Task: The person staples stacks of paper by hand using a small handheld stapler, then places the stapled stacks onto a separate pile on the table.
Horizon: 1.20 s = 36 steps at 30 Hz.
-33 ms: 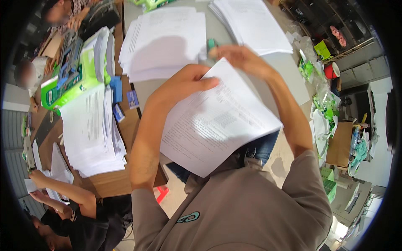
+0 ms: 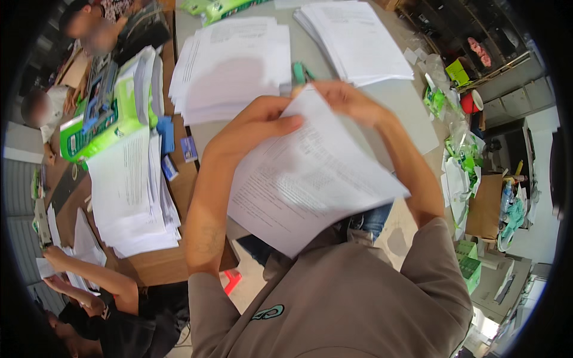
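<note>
A thin set of printed sheets [image 2: 298, 179] is held tilted over my lap, its top corner pointing away from me. My left hand [image 2: 259, 122] grips it near that corner, thumb on top and fingers underneath. My right hand [image 2: 352, 102] is closed at the same corner from the right; it is slightly blurred, and its fingertips are partly hidden behind the paper. Just beyond the corner, a green stapler [image 2: 299, 73] lies on the grey table [image 2: 412, 107], apart from my fingers.
Two paper stacks, one at left [image 2: 239, 59] and one at right [image 2: 361, 42], lie beyond my hands. On the brown table at left are another printed stack [image 2: 128, 191], a green paper package [image 2: 113, 128] and small blue boxes [image 2: 188, 149]. A co-worker [image 2: 113, 292] handles paper at lower left.
My right hand has moved from beside the stapler toward me, onto the corner of the sheets. The lower right edge of the sheets has curled slightly.
</note>
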Each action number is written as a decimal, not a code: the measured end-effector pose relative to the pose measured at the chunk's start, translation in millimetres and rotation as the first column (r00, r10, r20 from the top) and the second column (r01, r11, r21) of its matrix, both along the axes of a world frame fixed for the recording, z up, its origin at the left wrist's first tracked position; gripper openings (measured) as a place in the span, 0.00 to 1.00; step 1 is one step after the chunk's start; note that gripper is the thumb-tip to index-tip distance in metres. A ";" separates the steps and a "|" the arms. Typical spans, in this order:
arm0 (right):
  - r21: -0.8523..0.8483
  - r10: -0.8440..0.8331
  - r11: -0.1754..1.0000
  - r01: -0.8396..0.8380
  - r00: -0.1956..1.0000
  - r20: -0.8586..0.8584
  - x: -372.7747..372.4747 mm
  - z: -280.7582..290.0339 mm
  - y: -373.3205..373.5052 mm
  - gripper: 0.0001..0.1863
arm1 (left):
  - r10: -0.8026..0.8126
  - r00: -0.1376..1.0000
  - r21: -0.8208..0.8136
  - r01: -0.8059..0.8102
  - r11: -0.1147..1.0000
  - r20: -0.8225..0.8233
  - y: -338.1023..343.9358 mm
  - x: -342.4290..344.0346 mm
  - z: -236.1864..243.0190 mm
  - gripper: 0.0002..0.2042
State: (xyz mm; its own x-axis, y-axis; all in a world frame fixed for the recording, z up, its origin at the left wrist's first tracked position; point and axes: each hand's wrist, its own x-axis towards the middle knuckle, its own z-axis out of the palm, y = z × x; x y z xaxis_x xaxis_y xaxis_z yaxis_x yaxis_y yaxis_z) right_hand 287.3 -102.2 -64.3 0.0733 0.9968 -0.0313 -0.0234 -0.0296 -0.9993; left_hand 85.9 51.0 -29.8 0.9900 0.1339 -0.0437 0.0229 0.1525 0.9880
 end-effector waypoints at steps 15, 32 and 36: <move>0.335 -0.629 0.777 0.532 0.668 0.398 84.7 54.3 -39.0 0.08 | 0.532 0.704 0.411 -0.708 0.574 0.471 0.9 56.7 -53.0 0.04; 0.309 -0.483 0.615 0.725 0.037 0.875 276.4 -5.3 -15.9 0.19 | 0.422 0.817 0.900 -0.436 0.009 0.392 7.8 -5.5 -75.7 0.15; 0.246 -0.431 0.618 0.747 0.060 0.900 261.1 3.7 -10.4 0.23 | 0.430 0.814 0.899 -0.438 0.009 0.392 10.9 -8.1 -80.8 0.15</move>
